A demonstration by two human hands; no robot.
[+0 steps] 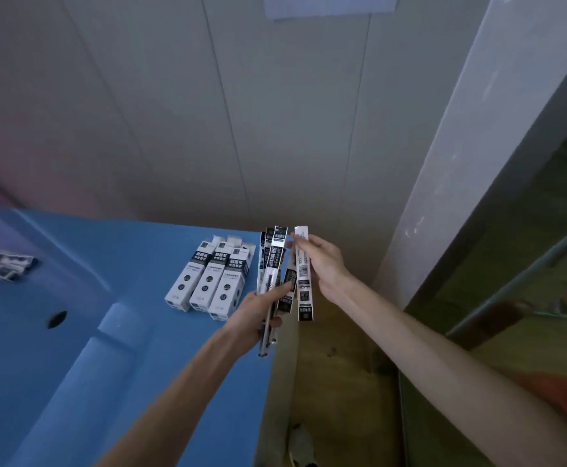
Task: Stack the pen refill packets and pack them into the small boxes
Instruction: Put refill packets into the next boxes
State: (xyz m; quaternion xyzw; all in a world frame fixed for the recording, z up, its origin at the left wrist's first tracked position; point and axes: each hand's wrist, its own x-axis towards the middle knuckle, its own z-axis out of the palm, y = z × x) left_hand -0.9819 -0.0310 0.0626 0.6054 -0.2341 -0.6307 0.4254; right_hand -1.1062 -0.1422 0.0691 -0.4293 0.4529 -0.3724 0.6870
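Left hand [253,315] gripping fanned refill packets [272,264], right hand [322,261] pinching single packet [303,274]; aligning ends flush before adding, then boxes [208,281].

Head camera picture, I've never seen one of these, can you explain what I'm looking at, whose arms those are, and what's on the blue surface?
There is no machine here. The single picture comes from a wide-angle camera worn on a person's head, looking forward and down, so the two bare arms reaching in from the bottom are that person's own.

The left hand grips a fanned bunch of pen refill packets, long thin black-and-white sleeves. The right hand pinches one more single packet beside that bunch, seemingly about to add it.

On the blue table three small boxes lie side by side, their far-end flaps open. More packets lie at the table's far left, blurred. A pale panelled wall stands behind.
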